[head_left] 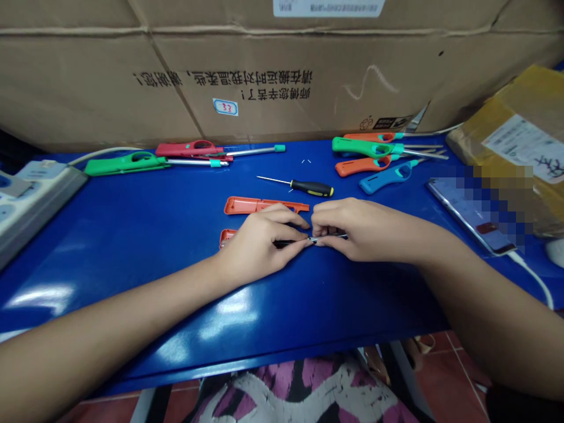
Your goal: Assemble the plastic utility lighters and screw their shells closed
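Observation:
An orange lighter casing half point(242, 206) lies on the blue table, just beyond my left hand. My left hand point(264, 238) is closed over a partly built lighter. Its second orange half point(226, 237) peeks out behind the wrist, and a dark part point(283, 243) shows between thumb and fingers. Close beside it, my right hand point(348, 226) is closed, pinching the lighter's thin metal tube point(314, 238) near the left fingertips. Fingers hide most of the joint between these parts. A black and yellow screwdriver point(312, 188) rests farther back, its shaft pointing left.
Green point(126, 164) and red lighters point(189, 149) lie back left; several coloured lighters point(385, 182) are back right. A cardboard box point(185, 88) walls off the back. A power strip point(39, 194) stands left; a phone point(471, 217) on a cable and a taped parcel point(497, 129) are right.

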Demonstrator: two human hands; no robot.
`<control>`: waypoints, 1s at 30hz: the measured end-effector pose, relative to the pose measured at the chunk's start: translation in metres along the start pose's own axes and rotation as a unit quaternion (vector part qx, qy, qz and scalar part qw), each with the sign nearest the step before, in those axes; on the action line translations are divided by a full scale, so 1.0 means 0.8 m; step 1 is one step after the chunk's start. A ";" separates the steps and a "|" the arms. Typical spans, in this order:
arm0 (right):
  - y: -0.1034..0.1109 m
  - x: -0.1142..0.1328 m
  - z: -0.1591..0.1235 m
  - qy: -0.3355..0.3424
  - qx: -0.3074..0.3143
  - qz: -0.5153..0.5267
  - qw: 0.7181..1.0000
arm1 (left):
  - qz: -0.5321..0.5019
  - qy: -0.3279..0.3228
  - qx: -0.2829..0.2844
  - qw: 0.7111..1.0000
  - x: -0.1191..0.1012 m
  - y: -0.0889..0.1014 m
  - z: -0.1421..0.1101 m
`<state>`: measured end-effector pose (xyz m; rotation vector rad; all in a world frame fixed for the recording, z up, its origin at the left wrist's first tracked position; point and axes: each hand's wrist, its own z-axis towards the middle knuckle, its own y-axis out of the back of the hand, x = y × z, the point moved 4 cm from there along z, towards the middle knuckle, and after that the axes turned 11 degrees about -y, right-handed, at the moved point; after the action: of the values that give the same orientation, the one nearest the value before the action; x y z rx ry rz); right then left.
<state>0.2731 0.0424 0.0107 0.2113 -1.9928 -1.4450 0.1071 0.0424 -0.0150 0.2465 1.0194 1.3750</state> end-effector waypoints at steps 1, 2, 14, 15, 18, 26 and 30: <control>-0.001 0.001 0.000 -0.002 0.002 0.001 1.000 | -0.001 -0.001 -0.001 1.000 0.000 0.000 0.000; -0.001 0.002 0.000 -0.004 0.002 0.000 1.000 | -0.003 0.000 -0.001 1.000 -0.001 0.000 0.000; -0.006 0.016 -0.002 -0.018 -0.004 -0.041 0.999 | -0.048 0.041 -0.011 0.998 0.001 -0.001 0.004; -0.007 0.016 -0.002 -0.017 -0.003 -0.040 0.999 | -0.048 0.040 -0.009 0.998 0.001 -0.002 0.004; -0.008 0.017 -0.002 -0.025 -0.002 -0.045 0.999 | -0.050 0.036 -0.005 0.998 0.000 -0.001 0.004; -0.001 0.017 -0.003 -0.062 -0.001 -0.099 0.993 | -0.039 0.025 0.002 0.999 -0.003 0.004 0.003; 0.002 0.014 -0.006 -0.055 -0.014 -0.098 0.994 | 0.011 -0.042 0.020 0.999 -0.009 0.002 0.000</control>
<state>0.2673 0.0339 0.0175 0.3293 -2.0856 -1.6384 0.1071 0.0364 -0.0110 0.3435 0.9765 1.3546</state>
